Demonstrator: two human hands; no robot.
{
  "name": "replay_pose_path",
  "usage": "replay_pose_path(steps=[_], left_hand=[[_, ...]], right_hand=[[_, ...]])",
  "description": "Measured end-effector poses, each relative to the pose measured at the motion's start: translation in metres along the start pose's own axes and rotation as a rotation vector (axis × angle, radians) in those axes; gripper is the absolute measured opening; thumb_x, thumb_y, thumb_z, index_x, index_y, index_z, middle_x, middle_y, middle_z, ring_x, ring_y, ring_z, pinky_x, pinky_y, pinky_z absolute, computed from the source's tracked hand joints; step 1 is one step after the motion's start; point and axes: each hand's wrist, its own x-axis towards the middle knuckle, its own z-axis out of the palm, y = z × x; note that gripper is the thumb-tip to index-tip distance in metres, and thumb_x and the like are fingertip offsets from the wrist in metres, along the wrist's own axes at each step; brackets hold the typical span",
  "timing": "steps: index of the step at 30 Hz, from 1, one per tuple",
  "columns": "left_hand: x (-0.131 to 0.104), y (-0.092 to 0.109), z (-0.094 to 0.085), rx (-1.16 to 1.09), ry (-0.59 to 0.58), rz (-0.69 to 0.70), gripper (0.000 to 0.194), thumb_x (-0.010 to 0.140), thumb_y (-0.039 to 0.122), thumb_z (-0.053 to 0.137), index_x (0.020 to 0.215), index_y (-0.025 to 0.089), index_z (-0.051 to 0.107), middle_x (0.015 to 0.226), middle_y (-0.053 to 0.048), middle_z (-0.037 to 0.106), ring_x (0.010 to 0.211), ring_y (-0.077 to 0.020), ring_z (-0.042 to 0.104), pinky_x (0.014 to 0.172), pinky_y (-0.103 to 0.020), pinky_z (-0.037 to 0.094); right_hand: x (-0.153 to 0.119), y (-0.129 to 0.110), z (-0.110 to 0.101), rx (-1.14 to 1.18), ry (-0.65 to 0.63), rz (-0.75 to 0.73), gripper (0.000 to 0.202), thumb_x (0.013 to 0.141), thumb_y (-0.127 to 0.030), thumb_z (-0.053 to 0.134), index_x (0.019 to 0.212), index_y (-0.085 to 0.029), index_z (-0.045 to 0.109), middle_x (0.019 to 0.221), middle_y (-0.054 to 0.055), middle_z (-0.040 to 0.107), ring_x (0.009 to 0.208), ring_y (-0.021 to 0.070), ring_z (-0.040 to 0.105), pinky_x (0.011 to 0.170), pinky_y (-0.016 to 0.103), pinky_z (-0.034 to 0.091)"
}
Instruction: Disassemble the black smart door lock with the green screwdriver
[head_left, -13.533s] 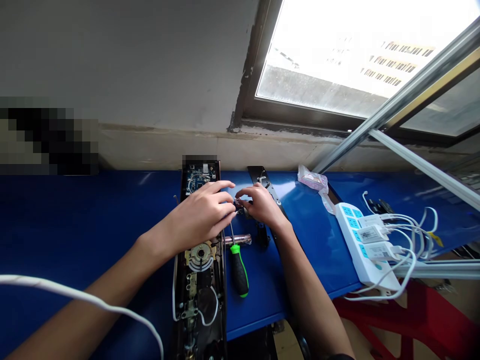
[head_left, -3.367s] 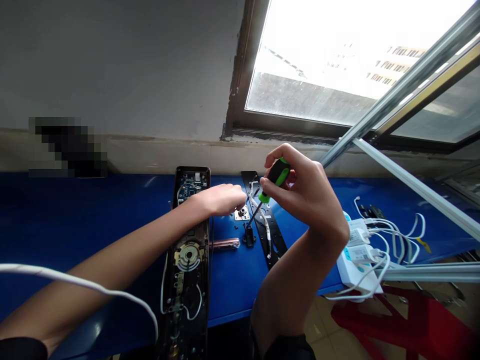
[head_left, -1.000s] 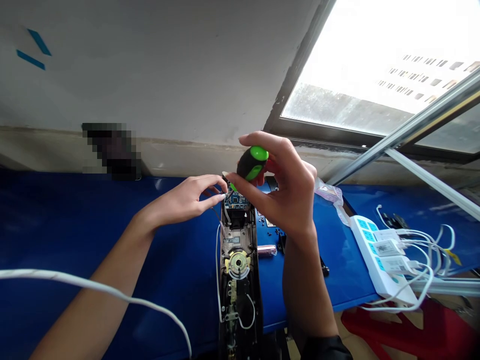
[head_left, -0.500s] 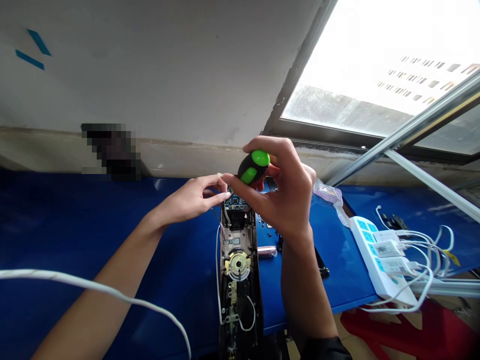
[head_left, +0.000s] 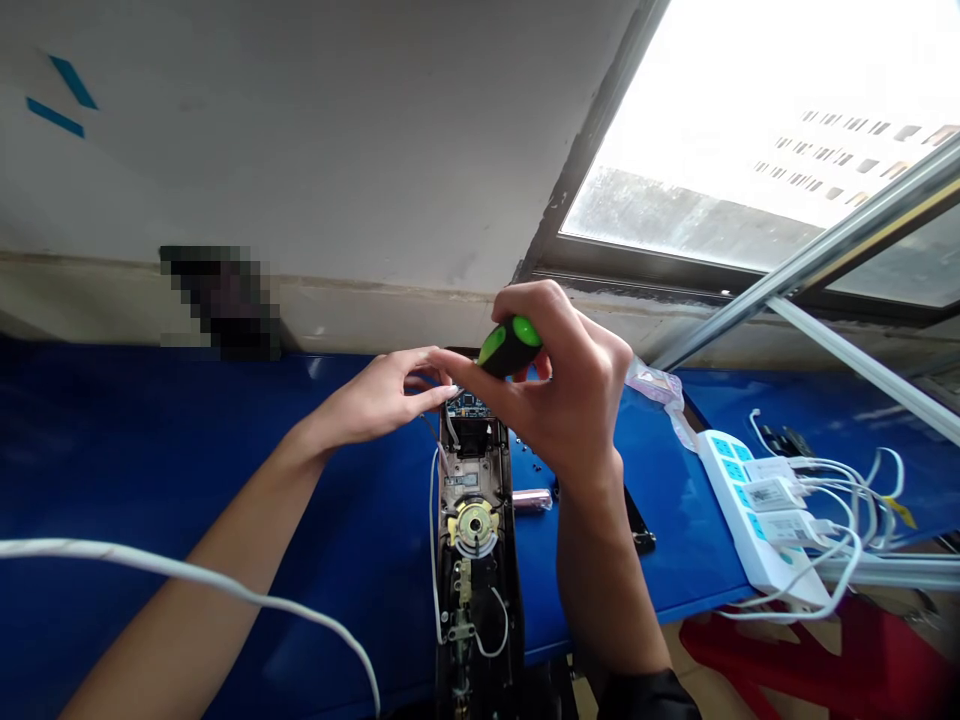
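My right hand (head_left: pixel 574 390) is wrapped round a black and green screwdriver (head_left: pixel 517 342), its handle tilted and its tip hidden behind the fingers. Close beside it, my left hand (head_left: pixel 379 400) has thumb and fingers pinched together at the far end of a long dark device housing (head_left: pixel 513 570). What that pinch holds cannot be made out. Just under the fingertips shows a blue circuit board (head_left: pixel 469 408), partly covered by both hands. Nearer to me inside the open housing are a round brass-coloured part (head_left: pixel 475 523) and white wires.
Small screws (head_left: pixel 537 467) and a pink wrapped cylinder (head_left: pixel 532 500) lie right of the housing on the blue table (head_left: pixel 360 560). A white power strip (head_left: pixel 739 500) with plugged-in chargers stands at the right. A white cable (head_left: pixel 187 572) crosses the left foreground.
The screwdriver handle has turned and tilted in my right hand, which has dipped slightly at the fingers. My left hand stays almost in place. The view has shifted a little.
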Motion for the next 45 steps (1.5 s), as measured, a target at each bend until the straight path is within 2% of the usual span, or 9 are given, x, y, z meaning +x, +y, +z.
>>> replay_pose_path(steps=[3,8,13,16,22,28,34,40,45], left_hand=[[0.001,-0.004,-0.001,-0.028,-0.017,0.007,0.026,0.09,0.037,0.068,0.109,0.02,0.067,0.106,-0.004,0.073,0.105,-0.0242,0.07,0.096,-0.037,0.056],[0.002,-0.014,-0.002,-0.028,-0.004,0.042,0.022,0.09,0.039,0.069,0.096,0.019,0.063,0.093,-0.002,0.071,0.091,-0.022,0.071,0.083,-0.032,0.056],[0.002,-0.016,0.0,-0.094,-0.022,0.037,0.023,0.091,0.04,0.069,0.095,0.02,0.059,0.095,-0.003,0.072,0.096,-0.0245,0.072,0.087,-0.036,0.057],[0.001,-0.016,0.0,-0.106,-0.028,0.024,0.024,0.09,0.041,0.07,0.097,0.02,0.06,0.1,-0.005,0.073,0.101,-0.0261,0.072,0.092,-0.039,0.057],[0.0,-0.017,-0.005,-0.082,-0.032,0.005,0.026,0.089,0.042,0.072,0.103,0.022,0.062,0.107,-0.004,0.073,0.105,-0.0253,0.072,0.1,-0.042,0.055],[0.0,-0.018,-0.007,-0.092,-0.049,0.01,0.025,0.091,0.042,0.07,0.101,0.022,0.06,0.104,-0.004,0.073,0.102,-0.0249,0.072,0.094,-0.04,0.057],[-0.001,-0.017,-0.008,-0.063,-0.052,0.014,0.026,0.091,0.045,0.07,0.102,0.022,0.06,0.104,-0.003,0.072,0.104,-0.0246,0.072,0.097,-0.04,0.055],[-0.002,-0.017,-0.009,-0.045,-0.067,0.005,0.028,0.091,0.047,0.069,0.102,0.023,0.06,0.105,-0.004,0.073,0.103,-0.0256,0.072,0.095,-0.039,0.056],[-0.001,-0.017,-0.01,-0.05,-0.065,0.01,0.028,0.091,0.045,0.069,0.107,0.023,0.062,0.109,-0.004,0.073,0.107,-0.0259,0.072,0.1,-0.042,0.055]], right_hand=[[0.001,-0.003,-0.002,0.036,0.008,0.03,0.028,0.091,-0.04,0.077,0.081,-0.024,0.055,0.067,-0.006,0.052,0.057,0.0093,0.041,0.052,0.028,0.04],[0.003,-0.001,-0.015,0.214,-0.213,-0.002,0.002,0.1,-0.027,0.061,0.1,-0.025,0.061,0.08,-0.004,0.061,0.062,0.0086,0.051,0.061,0.026,0.05],[0.002,-0.001,-0.028,0.323,-0.358,0.037,0.032,0.093,-0.014,0.058,0.122,-0.028,0.056,0.092,-0.002,0.067,0.071,0.0125,0.059,0.069,0.032,0.054],[0.001,-0.001,-0.028,0.279,-0.31,0.05,0.037,0.089,-0.01,0.056,0.121,-0.028,0.055,0.098,0.0,0.068,0.074,0.0146,0.06,0.071,0.035,0.055],[0.0,0.007,-0.02,0.167,-0.194,0.005,0.015,0.09,-0.014,0.065,0.099,-0.026,0.06,0.086,-0.002,0.064,0.067,0.0109,0.056,0.061,0.029,0.05],[0.001,0.001,-0.023,0.274,-0.274,-0.002,0.044,0.08,-0.004,0.059,0.117,-0.027,0.056,0.105,0.001,0.067,0.079,0.0151,0.064,0.071,0.034,0.058],[0.001,0.004,-0.021,0.201,-0.224,0.009,0.02,0.09,-0.015,0.065,0.105,-0.028,0.059,0.092,-0.002,0.067,0.075,0.0145,0.066,0.066,0.033,0.057],[0.002,0.005,-0.022,0.277,-0.246,-0.02,0.046,0.08,-0.005,0.06,0.12,-0.027,0.055,0.114,0.003,0.068,0.087,0.0174,0.067,0.079,0.038,0.061],[0.001,0.005,-0.019,0.205,-0.212,0.019,0.022,0.092,-0.016,0.066,0.11,-0.026,0.058,0.095,0.0,0.067,0.081,0.0152,0.068,0.069,0.032,0.059]])
